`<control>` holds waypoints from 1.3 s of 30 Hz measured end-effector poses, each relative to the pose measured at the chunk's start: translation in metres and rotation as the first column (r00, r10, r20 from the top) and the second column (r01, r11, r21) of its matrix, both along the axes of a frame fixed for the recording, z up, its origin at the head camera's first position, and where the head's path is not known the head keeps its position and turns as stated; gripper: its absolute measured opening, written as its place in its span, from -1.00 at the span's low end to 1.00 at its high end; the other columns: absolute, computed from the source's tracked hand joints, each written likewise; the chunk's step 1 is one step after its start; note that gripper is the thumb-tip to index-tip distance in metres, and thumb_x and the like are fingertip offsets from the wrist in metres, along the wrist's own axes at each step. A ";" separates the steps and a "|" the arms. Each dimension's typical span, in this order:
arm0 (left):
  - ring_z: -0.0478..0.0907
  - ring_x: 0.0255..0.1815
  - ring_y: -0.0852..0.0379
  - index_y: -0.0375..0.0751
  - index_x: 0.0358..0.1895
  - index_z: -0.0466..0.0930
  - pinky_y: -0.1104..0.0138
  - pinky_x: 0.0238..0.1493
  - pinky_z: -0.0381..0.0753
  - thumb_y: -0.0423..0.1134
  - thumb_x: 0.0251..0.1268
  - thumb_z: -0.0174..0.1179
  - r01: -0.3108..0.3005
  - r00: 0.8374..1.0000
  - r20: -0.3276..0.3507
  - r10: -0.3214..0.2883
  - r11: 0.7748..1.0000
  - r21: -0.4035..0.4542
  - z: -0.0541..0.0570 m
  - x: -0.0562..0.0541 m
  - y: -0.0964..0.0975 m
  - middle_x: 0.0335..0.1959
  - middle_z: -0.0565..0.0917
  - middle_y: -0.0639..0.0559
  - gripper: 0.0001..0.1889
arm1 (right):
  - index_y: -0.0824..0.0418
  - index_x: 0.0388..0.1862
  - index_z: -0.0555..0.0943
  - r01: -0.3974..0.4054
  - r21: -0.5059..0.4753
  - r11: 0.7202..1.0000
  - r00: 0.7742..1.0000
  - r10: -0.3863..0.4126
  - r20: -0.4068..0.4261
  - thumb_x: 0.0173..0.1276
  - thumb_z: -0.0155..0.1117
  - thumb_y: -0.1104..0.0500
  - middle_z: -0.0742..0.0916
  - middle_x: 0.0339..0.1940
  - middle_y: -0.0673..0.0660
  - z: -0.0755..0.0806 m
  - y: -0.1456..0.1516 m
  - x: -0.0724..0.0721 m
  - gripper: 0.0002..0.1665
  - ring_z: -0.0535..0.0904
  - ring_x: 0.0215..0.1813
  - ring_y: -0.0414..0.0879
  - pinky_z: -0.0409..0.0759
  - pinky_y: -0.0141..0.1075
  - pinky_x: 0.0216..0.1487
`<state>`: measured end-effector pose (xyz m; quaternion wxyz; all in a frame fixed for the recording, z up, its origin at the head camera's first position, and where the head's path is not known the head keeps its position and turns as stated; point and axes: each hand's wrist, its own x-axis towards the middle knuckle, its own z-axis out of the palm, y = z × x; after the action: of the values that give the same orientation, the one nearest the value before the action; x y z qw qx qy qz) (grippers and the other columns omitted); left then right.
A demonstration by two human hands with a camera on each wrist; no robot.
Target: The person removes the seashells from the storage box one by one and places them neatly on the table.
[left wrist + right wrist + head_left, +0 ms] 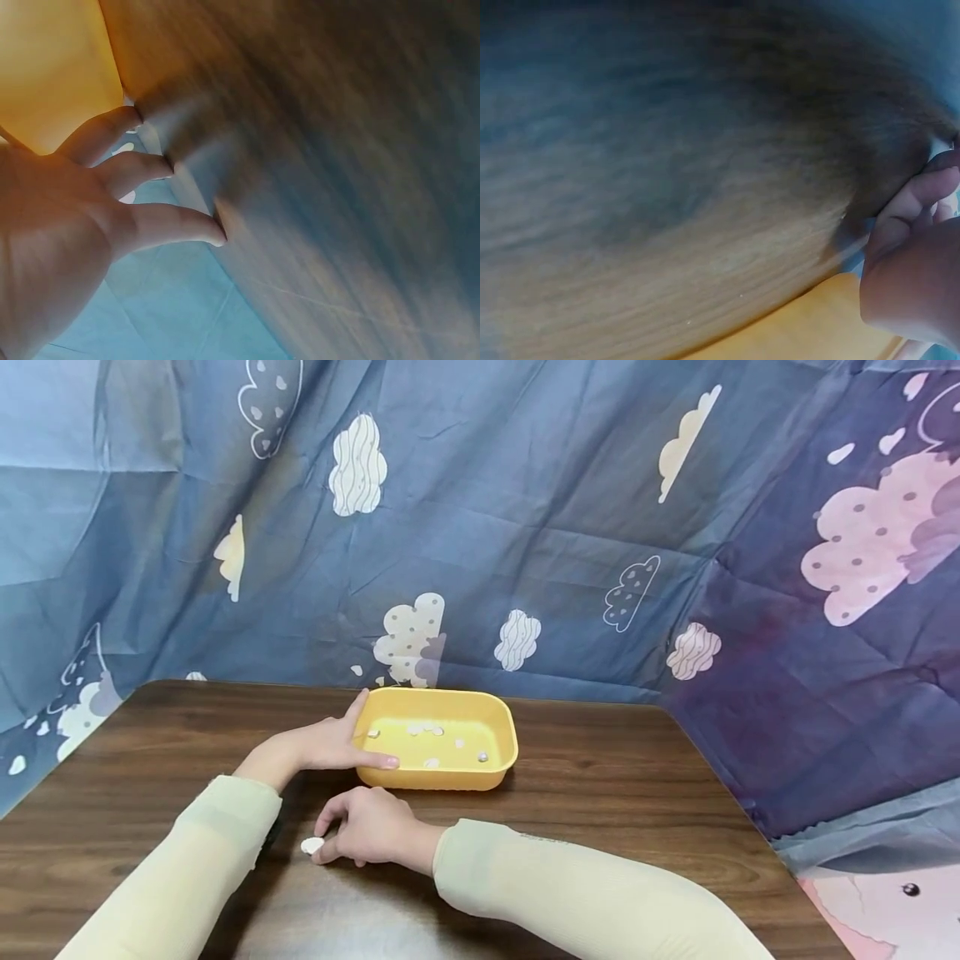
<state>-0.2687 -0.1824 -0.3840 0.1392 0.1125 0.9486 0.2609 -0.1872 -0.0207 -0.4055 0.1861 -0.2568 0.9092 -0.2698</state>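
A shallow yellow plastic bin stands near the back of the brown wooden table. My left hand rests against its left end, thumb along the front rim. In the left wrist view that left hand's fingers are spread and extended beside the bin, tips at the table. In front of the bin, my right hand pinches a small white shell-like piece between thumb and finger, low over the tabletop. Inside the bin lie several small pale pieces and a greyish one.
The wooden table runs back to a blue cloth backdrop printed with clouds, which also hangs along the right side. Both forearms, in pale sleeves, reach across the front of the table.
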 end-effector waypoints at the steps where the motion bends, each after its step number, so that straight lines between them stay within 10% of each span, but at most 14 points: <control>1: 0.27 0.62 -0.50 -0.14 0.72 -0.66 -0.27 0.53 0.37 0.63 0.08 0.30 0.002 1.000 0.000 -0.002 1.000 0.002 0.000 0.000 0.000 0.59 0.19 -0.67 0.56 | -0.25 -0.43 0.70 -0.001 0.002 1.000 1.000 0.001 -0.002 0.17 0.70 -0.04 0.61 -0.81 -0.13 0.000 0.000 0.000 -0.75 0.56 -0.73 -0.23 0.50 -0.32 -0.46; 12: 0.25 0.63 -0.51 -0.16 0.72 -0.65 -0.27 0.54 0.36 0.57 0.20 0.26 0.025 1.000 0.008 -0.025 1.000 -0.005 -0.001 -0.001 0.002 0.59 0.20 -0.66 0.49 | 0.05 -0.16 0.80 -0.149 -0.178 0.973 0.982 0.167 0.088 0.23 0.66 0.11 0.73 -0.59 -0.09 0.026 0.022 -0.012 -0.76 0.62 -0.54 -0.31 0.56 -0.46 -0.39; 17: 0.28 0.61 -0.50 -0.24 0.72 -0.60 -0.24 0.55 0.36 0.44 0.35 0.18 0.055 0.998 -0.038 -0.056 0.998 -0.035 0.000 -0.005 0.002 0.56 0.31 -0.61 0.35 | 0.07 -0.07 0.85 -0.098 -0.262 0.960 0.990 0.121 0.075 0.23 0.66 0.07 0.74 -0.46 -0.12 0.060 0.049 -0.047 -0.70 0.52 -0.44 -0.33 0.50 -0.46 -0.34; 23: 0.26 0.63 -0.48 -0.14 0.72 -0.65 -0.26 0.52 0.39 0.67 0.05 0.27 -0.005 1.000 0.022 0.005 1.000 -0.024 0.001 -0.005 -0.001 0.61 0.20 -0.63 0.58 | 0.08 0.03 0.81 0.045 -0.274 0.961 0.994 -0.016 0.106 0.31 0.60 0.08 0.59 -0.58 -0.06 0.084 0.079 -0.101 -0.67 0.36 -0.62 -0.23 0.41 -0.40 -0.52; 30: 0.23 0.65 -0.50 -0.14 0.72 -0.64 -0.26 0.55 0.36 0.69 0.03 0.26 -0.026 0.999 0.026 0.026 0.999 -0.030 0.004 -0.006 -0.005 0.61 0.18 -0.64 0.58 | 0.20 0.19 0.76 0.092 -0.213 0.973 0.993 -0.075 0.087 0.40 0.54 0.11 0.50 -0.59 -0.07 0.086 0.079 -0.146 -0.57 0.31 -0.62 -0.22 0.35 -0.36 -0.53; 39: 0.26 0.64 -0.46 -0.08 0.72 -0.66 -0.24 0.56 0.36 0.68 0.03 0.27 -0.025 0.999 0.047 0.025 1.000 -0.008 0.003 -0.003 -0.002 0.63 0.18 -0.61 0.57 | 0.18 0.25 0.73 0.108 -0.079 0.991 0.987 -0.098 0.126 0.42 0.53 0.11 0.47 -0.67 -0.07 0.062 0.080 -0.160 -0.54 0.32 -0.65 -0.20 0.40 -0.27 -0.45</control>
<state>-0.2716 -0.1844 -0.3809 0.1585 0.0940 0.9474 0.2615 -0.3473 0.0588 -0.3438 0.2159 -0.2003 0.8957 -0.3330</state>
